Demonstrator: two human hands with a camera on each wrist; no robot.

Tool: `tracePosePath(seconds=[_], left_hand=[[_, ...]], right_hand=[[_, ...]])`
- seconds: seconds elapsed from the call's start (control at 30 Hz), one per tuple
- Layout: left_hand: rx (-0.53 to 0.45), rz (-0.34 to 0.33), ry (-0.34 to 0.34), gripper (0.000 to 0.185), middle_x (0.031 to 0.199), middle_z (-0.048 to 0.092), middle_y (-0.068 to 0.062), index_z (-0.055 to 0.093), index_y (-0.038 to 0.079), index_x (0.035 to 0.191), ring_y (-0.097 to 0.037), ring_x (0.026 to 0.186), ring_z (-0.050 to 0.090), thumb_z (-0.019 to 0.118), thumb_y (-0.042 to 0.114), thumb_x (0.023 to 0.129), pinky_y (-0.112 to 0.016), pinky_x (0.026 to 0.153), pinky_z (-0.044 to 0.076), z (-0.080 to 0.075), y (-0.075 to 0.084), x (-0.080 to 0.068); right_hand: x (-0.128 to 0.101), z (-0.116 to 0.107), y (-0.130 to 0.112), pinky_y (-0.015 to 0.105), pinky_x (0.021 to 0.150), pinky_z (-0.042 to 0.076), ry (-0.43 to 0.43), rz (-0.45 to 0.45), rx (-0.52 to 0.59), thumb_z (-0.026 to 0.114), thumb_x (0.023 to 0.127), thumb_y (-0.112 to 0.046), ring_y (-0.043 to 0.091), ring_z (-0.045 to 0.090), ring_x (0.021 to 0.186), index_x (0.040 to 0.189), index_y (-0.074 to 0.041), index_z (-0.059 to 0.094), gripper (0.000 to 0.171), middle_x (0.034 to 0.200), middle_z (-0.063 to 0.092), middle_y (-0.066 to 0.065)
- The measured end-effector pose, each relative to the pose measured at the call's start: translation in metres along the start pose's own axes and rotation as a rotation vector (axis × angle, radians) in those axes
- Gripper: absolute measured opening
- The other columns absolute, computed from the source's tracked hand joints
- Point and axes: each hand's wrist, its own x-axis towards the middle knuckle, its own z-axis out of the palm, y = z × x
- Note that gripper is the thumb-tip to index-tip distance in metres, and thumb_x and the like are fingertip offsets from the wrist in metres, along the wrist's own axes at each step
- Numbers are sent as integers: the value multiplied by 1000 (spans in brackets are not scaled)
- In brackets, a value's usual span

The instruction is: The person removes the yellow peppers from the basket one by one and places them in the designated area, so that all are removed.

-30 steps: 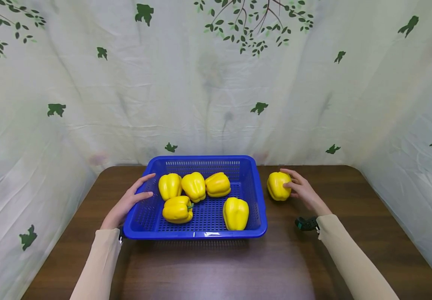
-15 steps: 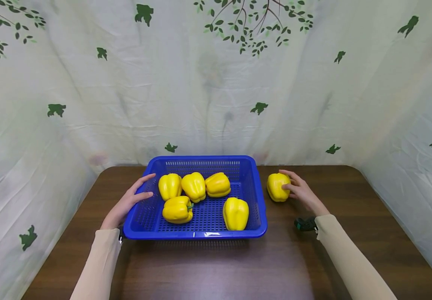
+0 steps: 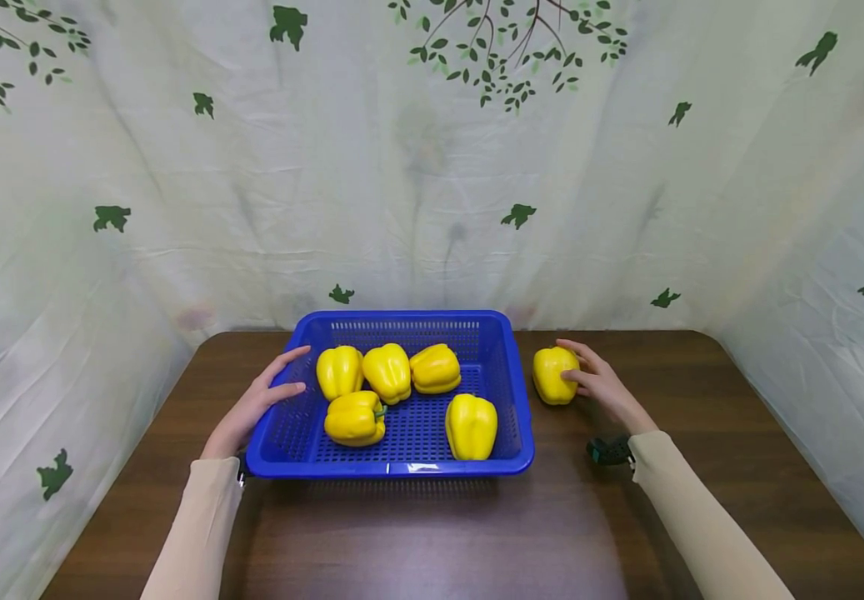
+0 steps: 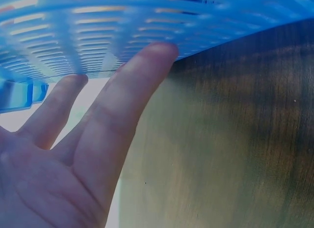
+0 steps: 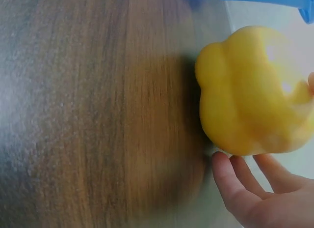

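Head view: yellow pepper stands upright on the dark wood-grain table, long axis vertical, just right of the blue perforated plastic basket. Right hand cups its right side, fingers loosely curved, touching (no full wrap). Left hand lies with straight fingers on the basket's left rim; five more peppers inside.

Left wrist view: fingers straight against the slotted wall.

Right wrist view: glossy lobed pepper, fingertips at its edge.
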Motion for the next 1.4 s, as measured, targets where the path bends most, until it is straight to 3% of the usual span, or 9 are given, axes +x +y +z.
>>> tracePosePath(seconds=[0.2, 0.37, 0.5, 0.83, 1.4], left_hand=[[-11, 1, 0, 60, 155, 9, -16, 19, 27, 152, -49, 114, 46, 48, 24, 100, -51, 81, 51, 1, 1, 0], [-13, 1, 2, 60, 155, 8, -16, 19, 27, 152, -49, 115, 46, 48, 23, 100, -51, 82, 51, 1, 1, 0], [-4, -2, 8, 60, 156, 7, -15, 19, 26, 153, -49, 115, 45, 47, 24, 100, -50, 83, 51, 2, 1, 0], [19, -9, 19, 61, 157, 4, -14, 20, 27, 153, -48, 117, 43, 49, 26, 99, -51, 84, 50, 1, 0, -1], [4, -14, 20, 61, 156, 6, -15, 19, 28, 153, -48, 115, 45, 49, 26, 99, -50, 82, 51, 1, 0, -1]], right_hand=[[-4, -5, -4, 60, 99, 33, 22, -43, 16, 51, 96, -10, 42, 27, 131, 148, -8, 30, 56, 149, 23, 26], [-5, -9, -9, 59, 100, 34, 58, -97, 20, 52, 96, -12, 43, 27, 132, 147, -9, 34, 54, 146, 22, 33], [-6, -11, -16, 60, 102, 29, 84, -99, 51, 51, 97, -11, 42, 28, 132, 146, -6, 33, 53, 147, 25, 29], [-9, -7, -34, 55, 104, 29, 90, -114, 69, 50, 99, -10, 41, 34, 131, 146, -2, 32, 51, 145, 34, 23], [-13, 22, -64, 38, 95, 45, -4, -163, 99, 48, 100, -10, 41, 46, 121, 143, -1, 37, 46, 136, 44, 24]])
